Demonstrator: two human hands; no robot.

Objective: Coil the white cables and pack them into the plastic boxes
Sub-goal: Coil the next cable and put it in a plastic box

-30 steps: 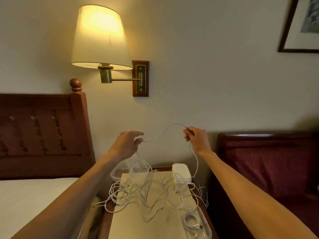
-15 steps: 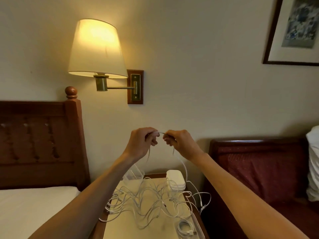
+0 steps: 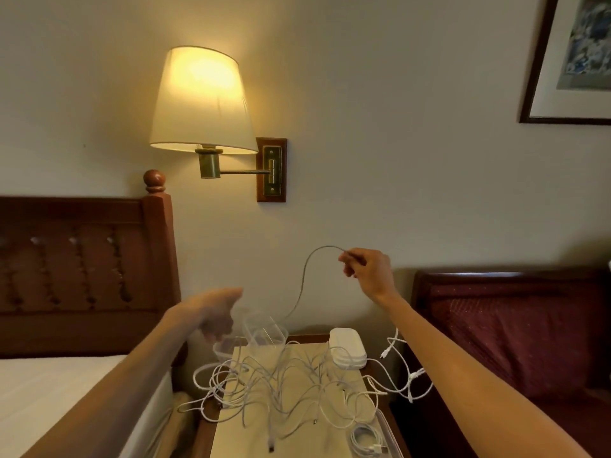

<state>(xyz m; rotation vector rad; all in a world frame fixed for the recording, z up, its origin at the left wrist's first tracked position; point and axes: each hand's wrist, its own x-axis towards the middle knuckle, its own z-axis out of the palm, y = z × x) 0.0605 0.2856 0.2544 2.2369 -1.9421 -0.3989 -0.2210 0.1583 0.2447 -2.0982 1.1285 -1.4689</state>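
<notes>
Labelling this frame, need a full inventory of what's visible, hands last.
loose cables: several, white, tangled on nightstand
held cable: one, white, arcs up from the pile
coiled cable: one, white, in box at near right
empty boxes: two or so, clear, back left of nightstand
lids: stack, white, back right
nightstand: one, brown wood
wall lamp: one, cream, lit
headboard: one, reddish wood, left
picture: one, dark frame, top right
left hand: blurred, above boxes
right hand: pinches held cable
</notes>
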